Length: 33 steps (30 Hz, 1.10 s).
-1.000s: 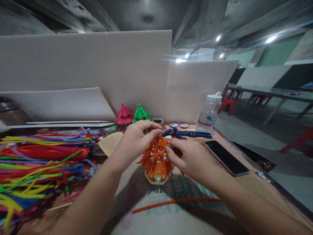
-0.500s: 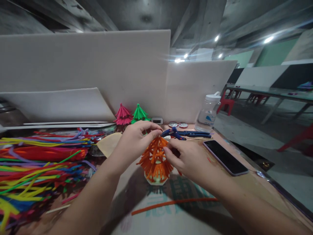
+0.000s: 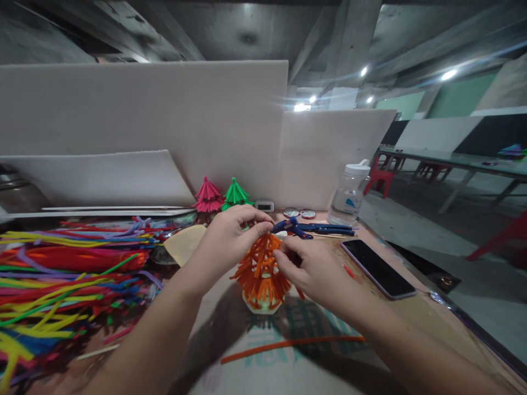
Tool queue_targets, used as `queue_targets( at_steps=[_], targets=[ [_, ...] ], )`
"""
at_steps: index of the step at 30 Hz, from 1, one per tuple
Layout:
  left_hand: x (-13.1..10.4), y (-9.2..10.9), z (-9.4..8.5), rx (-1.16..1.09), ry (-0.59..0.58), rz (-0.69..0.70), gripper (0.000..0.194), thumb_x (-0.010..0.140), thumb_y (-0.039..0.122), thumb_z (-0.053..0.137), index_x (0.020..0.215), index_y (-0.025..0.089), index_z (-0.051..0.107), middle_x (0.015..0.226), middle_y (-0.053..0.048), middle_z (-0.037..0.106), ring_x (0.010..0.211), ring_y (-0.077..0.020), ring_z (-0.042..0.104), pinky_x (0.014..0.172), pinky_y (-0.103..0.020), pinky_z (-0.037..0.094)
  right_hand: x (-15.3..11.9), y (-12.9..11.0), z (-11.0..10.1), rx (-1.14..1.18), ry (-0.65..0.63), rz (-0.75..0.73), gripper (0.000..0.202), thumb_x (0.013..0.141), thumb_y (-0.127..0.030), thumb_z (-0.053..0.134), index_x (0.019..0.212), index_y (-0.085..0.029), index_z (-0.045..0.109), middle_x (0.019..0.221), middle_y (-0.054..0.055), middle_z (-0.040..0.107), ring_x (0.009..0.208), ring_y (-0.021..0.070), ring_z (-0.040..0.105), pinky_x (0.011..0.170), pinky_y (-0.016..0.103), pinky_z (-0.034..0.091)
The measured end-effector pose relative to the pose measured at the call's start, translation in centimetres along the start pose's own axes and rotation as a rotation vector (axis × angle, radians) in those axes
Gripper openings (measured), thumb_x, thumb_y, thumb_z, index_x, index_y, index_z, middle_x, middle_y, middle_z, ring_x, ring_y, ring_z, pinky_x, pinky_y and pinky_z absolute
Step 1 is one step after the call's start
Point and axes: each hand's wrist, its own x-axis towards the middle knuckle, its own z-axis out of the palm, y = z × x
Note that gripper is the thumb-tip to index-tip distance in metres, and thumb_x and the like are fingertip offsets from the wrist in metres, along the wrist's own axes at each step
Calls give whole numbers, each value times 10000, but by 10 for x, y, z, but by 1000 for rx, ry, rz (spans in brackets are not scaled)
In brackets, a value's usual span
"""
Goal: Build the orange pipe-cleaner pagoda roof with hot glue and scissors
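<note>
An orange pipe-cleaner tree (image 3: 263, 274) stands upright on a pale many-sided base (image 3: 262, 305) in front of me. My left hand (image 3: 233, 233) pinches the tree's tip with thumb and forefinger. At the tree's upper right side, my right hand (image 3: 302, 260) has its fingers curled and pressed together against the orange strips; whatever small piece they grip is hidden. A single orange pipe cleaner (image 3: 288, 343) lies flat on the table nearer to me. Just behind the tree is a blue glue gun (image 3: 293, 226), partly covered by the hands.
Many coloured pipe cleaners (image 3: 61, 296) fill the table's left side. A pink tree (image 3: 208, 196) and a green tree (image 3: 235, 193) stand against the white board (image 3: 164, 109). On the right are a phone (image 3: 377, 269) and a water bottle (image 3: 349, 192).
The whole view has shifted slightly, with things appearing a little lower. Both hands keep almost the same hold at the orange tree.
</note>
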Motion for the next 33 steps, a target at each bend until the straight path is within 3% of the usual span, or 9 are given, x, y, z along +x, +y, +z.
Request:
queue_targets(
  at_steps=[8,18,22,25,29,33],
  targets=[
    [-1,0,-1,-8,6,-3,142,865,287,626,840,199,735,867,-40,741,824,-194,672,830,-309,507,-1,0,1,88,-43,30,263,890,-246,507,634,-202,468,558,-36,515,511,108,429,504,247,239],
    [-1,0,-1,1,-3,-7,149,875,289,627,838,197,737,847,-26,732,806,-178,662,797,-288,496,0,-1,2,96,1,11,291,897,-252,506,623,-203,423,535,-47,466,490,99,393,503,250,234],
    [0,-1,-1,1,3,-14,151,874,294,628,849,194,739,859,-31,736,803,-179,666,787,-286,502,-1,-4,-3,82,-7,21,294,920,-284,514,641,-198,475,562,-36,511,515,107,417,524,257,248],
    [0,-3,-1,1,9,-32,156,871,289,630,851,187,748,855,-34,738,789,-176,667,773,-279,502,-5,-4,-10,49,-71,50,318,947,-332,514,667,-188,556,610,-9,578,556,122,470,544,266,260],
    [1,-5,-1,-16,4,-45,168,871,293,633,862,181,757,850,-33,739,780,-172,667,765,-275,504,-16,8,-10,72,-173,99,401,966,-395,485,640,-178,574,594,2,553,563,127,456,552,275,258],
    [0,-3,-1,-26,-12,-68,179,878,301,630,879,176,757,861,-34,744,786,-169,671,773,-275,510,-23,18,2,454,-313,233,440,936,-518,475,680,-177,581,545,-32,449,501,103,371,496,254,245]
  ],
)
